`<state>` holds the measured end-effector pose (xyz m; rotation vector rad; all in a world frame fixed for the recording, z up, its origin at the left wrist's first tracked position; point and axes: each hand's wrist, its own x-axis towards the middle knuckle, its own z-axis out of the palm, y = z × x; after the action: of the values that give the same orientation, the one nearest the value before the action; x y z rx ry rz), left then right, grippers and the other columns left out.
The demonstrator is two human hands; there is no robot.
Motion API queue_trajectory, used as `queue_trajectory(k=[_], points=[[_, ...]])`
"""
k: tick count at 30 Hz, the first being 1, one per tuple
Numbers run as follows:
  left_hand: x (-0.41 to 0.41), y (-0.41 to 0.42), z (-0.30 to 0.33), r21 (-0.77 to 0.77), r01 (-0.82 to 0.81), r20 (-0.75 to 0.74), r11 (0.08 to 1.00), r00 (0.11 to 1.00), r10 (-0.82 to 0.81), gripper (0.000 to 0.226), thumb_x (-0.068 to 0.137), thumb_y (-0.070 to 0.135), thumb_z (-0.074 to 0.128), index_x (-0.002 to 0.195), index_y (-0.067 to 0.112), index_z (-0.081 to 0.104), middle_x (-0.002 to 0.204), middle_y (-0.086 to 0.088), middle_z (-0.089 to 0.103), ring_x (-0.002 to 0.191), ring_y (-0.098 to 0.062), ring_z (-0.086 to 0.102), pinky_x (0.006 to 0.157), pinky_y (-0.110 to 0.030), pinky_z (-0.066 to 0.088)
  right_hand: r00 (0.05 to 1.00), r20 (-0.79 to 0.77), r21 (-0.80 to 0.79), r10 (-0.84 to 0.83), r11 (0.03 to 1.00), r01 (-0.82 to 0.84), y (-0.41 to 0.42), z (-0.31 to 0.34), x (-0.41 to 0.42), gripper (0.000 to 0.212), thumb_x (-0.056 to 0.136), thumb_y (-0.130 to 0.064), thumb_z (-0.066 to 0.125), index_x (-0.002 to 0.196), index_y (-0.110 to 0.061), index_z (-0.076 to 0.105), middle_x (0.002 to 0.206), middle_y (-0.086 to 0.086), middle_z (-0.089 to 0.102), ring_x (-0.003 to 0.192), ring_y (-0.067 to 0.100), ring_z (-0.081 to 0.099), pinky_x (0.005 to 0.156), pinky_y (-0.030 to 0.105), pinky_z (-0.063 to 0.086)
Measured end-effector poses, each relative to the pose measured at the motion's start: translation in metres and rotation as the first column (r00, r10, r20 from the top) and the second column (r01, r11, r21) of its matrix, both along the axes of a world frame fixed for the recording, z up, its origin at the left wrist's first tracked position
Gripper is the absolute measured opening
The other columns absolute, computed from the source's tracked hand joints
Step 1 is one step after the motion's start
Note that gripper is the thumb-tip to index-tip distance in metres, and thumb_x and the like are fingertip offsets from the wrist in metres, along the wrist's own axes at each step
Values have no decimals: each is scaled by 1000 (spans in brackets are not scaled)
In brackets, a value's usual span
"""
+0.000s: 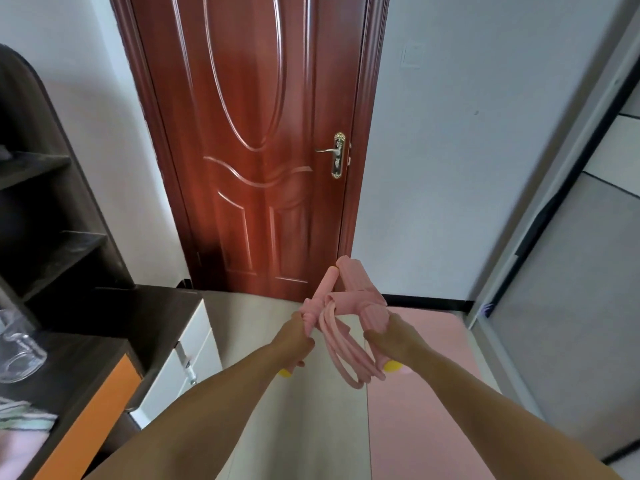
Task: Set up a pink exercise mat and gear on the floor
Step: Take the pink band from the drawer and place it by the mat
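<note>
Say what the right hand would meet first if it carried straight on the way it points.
Probably the closed red door: the right hand, gripping the pink resistance band, points forward and up toward it. Depth is unclear.

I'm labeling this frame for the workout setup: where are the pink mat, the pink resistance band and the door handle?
pink mat (429,393), head view, bare flat surface.
pink resistance band (341,355), head view, hanging tube loops.
door handle (327,150), head view, lever.

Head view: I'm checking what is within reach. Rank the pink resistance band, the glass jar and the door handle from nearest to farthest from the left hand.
1. Pink resistance band: gripped in the left hand, and the right hand holds it too.
2. Glass jar: far left, on the dark desk.
3. Door handle: ahead, on the red-brown door.
</note>
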<state>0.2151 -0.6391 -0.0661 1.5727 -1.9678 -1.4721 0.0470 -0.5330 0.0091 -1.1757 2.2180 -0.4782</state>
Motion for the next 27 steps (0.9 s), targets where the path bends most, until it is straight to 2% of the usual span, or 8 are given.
queue_trajectory(k=[4, 6, 9, 12, 15, 19, 23, 27], points=[[-21, -52, -14, 46, -18, 3, 999, 1000, 18, 67, 92, 2, 45, 150, 19, 16, 133, -18, 48, 89, -25, 54, 61, -27, 51, 1000, -15, 34, 1, 999, 0, -54, -15, -27, 38, 87, -27, 54, 123, -13, 53, 103, 5, 63, 89, 22, 57, 81, 31, 47], [-32, -86, -21, 47, -15, -3, 999, 1000, 15, 68, 91, 2, 45, 151, 18, 16, 135, -18, 46, 89, -25, 54, 58, -27, 51, 1000, -20, 31, 7, 1000, -6, -88, -23, -39, 38, 84, -28, 54, 120, -17, 56, 95, 1, 63, 87, 21, 60, 82, 34, 51], [-49, -142, -25, 74, -12, -6, 997, 1000, 12, 71, 91, 3, 45, 152, 20, 14, 138, -18, 45, 91, -25, 53, 52, -24, 49, 1000, 6, 32, 5, 999, -6, -146, -33, -56, 37, 85, -25, 55, 121, -17, 54, 95, 1, 63, 84, 20, 59, 72, 28, 46], [-64, -195, -26, 117, 9, -3, 993, 1000, -9, 73, 89, 4, 44, 153, 23, 14, 138, -16, 46, 91, -25, 55, 58, -26, 52, 1000, 21, 42, -13, 999, 12, -196, -37, -71, 41, 83, -26, 56, 123, -19, 54, 94, -1, 64, 83, 18, 60, 67, 26, 42], [-79, -257, -33, 109, 17, 37, 994, 999, -21, 73, 87, 7, 44, 152, 23, 16, 135, -17, 49, 78, -21, 54, 62, -30, 51, 998, 32, 54, -45, 998, 44, -252, -48, -91, 43, 79, -29, 57, 120, -20, 55, 92, -2, 66, 81, 18, 62, 66, 26, 44], [-103, -309, -40, 115, 31, 57, 993, 998, -38, 68, 86, 4, 42, 148, 23, 23, 130, -13, 49, 83, -22, 53, 64, -32, 51, 997, 32, 75, -64, 995, 61, -301, -64, -114, 48, 74, -33, 57, 121, -25, 54, 97, -2, 68, 86, 19, 65, 76, 33, 53], [-130, -346, -58, 141, 28, 81, 990, 996, -39, 70, 86, 2, 41, 149, 26, 21, 130, -11, 50, 83, -20, 53, 63, -31, 50, 999, 18, 120, -41, 992, 38, -346, -88, -146, 52, 72, -37, 56, 123, -26, 53, 102, -1, 69, 91, 20, 66, 82, 36, 55], [-164, -387, -83, 124, 1, 137, 992, 990, -18, 71, 87, 1, 41, 150, 26, 20, 124, -11, 53, 86, -21, 56, 62, -30, 53, 997, 79, 163, 22, 986, -34, -398, -114, -195, 50, 77, -33, 61, 124, -17, 54, 98, 1, 67, 77, 17, 63, 65, 27, 54]])
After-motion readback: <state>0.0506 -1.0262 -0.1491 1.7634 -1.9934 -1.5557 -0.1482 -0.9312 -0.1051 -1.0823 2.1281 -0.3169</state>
